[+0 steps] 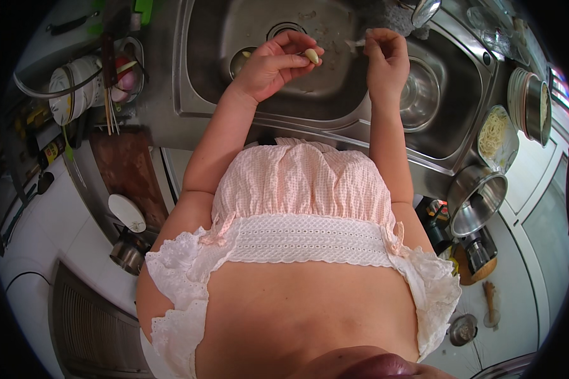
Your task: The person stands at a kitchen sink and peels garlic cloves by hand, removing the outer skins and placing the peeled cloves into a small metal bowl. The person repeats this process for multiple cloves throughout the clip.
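Note:
My left hand (272, 66) pinches a pale, peeled garlic clove (312, 56) between thumb and fingers, over the left basin of a stainless steel sink (332, 97). To the right, above the divider between the basins, my right hand (388, 64) has thumb and fingertips closed on a thin, whitish scrap of garlic skin (354, 44). Partly behind my left wrist, a small metal bowl (237, 67) sits in the left basin, with a pale piece that looks like garlic inside. Brownish bits of skin (307, 15) lie on the basin floor near the drain (284, 27).
In the right basin is a shiny round bowl (422, 97). Noodles on a plate (493, 132), stacked bowls (521, 102) and a steel pot (479, 201) line the right side. At left are more bowls (73, 90), a dark-handled knife (108, 61) and a wooden cutting board (128, 166).

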`<action>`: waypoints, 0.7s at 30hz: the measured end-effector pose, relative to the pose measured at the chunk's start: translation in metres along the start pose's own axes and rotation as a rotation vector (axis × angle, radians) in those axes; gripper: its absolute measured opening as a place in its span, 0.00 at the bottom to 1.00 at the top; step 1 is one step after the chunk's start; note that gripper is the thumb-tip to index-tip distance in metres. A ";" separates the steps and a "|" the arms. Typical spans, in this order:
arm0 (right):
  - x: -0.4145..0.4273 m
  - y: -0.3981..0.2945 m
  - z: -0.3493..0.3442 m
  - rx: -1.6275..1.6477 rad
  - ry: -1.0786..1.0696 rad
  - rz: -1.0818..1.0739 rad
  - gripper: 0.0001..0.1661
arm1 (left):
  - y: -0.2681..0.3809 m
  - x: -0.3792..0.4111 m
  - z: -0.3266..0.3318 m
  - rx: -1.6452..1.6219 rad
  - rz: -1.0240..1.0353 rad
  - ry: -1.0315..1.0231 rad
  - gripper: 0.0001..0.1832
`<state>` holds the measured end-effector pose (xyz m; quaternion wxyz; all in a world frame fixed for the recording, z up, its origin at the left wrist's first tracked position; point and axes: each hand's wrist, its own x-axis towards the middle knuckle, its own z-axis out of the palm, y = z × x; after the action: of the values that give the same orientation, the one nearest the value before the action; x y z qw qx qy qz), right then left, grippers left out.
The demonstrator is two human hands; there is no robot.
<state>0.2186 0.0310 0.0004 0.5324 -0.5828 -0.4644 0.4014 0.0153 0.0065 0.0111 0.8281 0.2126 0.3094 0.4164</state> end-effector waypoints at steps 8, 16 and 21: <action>-0.023 -0.029 0.010 0.083 -0.368 0.129 0.06 | 0.000 0.003 -0.006 0.044 0.074 0.061 0.13; -0.029 -0.033 0.019 0.064 -0.381 0.197 0.07 | -0.004 0.007 0.001 0.217 0.160 0.103 0.13; -0.026 -0.037 0.022 0.055 -0.307 0.271 0.09 | -0.004 0.008 0.007 0.376 0.189 0.078 0.14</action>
<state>0.1867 0.0110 0.0340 0.4121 -0.5574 -0.4462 0.5659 0.0264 0.0105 0.0112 0.7187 0.3751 0.3919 0.4349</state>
